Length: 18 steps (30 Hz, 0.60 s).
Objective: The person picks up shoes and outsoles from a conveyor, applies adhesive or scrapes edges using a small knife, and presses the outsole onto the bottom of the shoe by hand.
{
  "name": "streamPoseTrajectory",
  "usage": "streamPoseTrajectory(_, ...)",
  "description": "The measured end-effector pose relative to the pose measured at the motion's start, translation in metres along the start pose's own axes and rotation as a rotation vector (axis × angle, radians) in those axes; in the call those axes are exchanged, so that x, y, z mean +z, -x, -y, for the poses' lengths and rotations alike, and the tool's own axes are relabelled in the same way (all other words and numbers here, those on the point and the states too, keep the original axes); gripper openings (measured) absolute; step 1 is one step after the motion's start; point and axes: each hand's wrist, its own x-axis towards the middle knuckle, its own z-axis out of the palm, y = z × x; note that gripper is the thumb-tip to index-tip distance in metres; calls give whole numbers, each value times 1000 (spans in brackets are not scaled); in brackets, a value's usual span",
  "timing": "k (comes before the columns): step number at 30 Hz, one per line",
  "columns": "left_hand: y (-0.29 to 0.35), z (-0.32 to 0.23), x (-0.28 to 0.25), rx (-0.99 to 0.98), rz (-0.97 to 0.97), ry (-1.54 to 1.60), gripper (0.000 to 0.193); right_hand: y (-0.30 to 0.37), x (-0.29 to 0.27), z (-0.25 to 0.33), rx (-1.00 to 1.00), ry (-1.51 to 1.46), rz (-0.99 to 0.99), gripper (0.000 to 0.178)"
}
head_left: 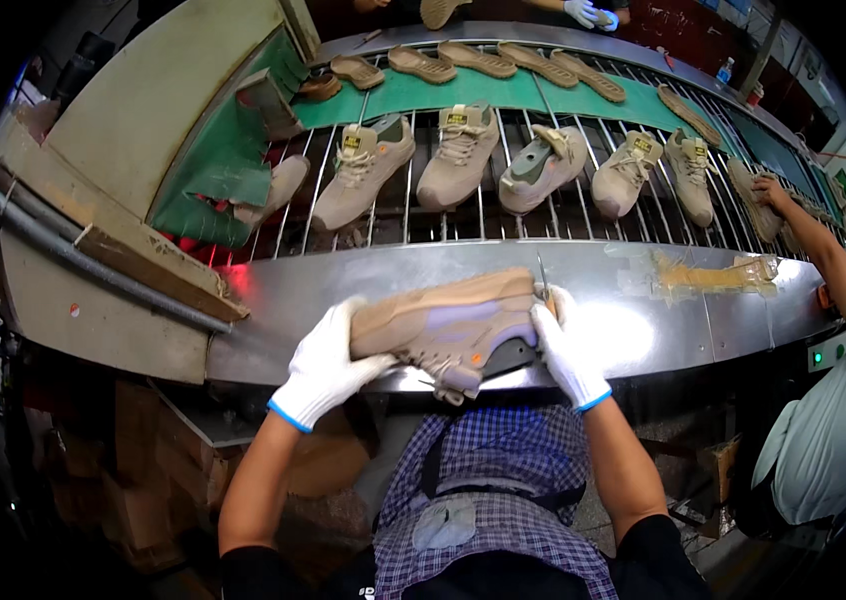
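A beige sneaker [458, 325] with lilac side panels lies tilted on its side between my hands, its sole edge turned away and its laced opening toward me. My left hand [328, 360], in a white knitted glove with a blue cuff, is closed round the toe end. At the heel, my gloved right hand [568, 345] is closed too. A thin pointed metal tool [542, 268] sticks up from its fingers; the handle is mostly hidden. The shoe is just above the near metal ledge [423, 255].
Beyond the ledge, a rod conveyor [488, 225] carries several beige sneakers [458, 160]. Loose soles [483, 60] lie on a green strip [403, 103] behind them. A co-worker's arm [813, 235] reaches in at right; other gloved hands [591, 14] show at the far side. A machine housing [173, 90] stands left.
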Motion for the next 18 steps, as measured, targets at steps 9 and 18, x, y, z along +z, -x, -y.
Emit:
streamPoseTrajectory(9,-64,-59,-11,327,132,-37,77,47,-16,97,-357,699,305,41)
streamPoseTrajectory(18,-69,-53,5,395,89,-41,53,21,16,107,-351,773,366,44)
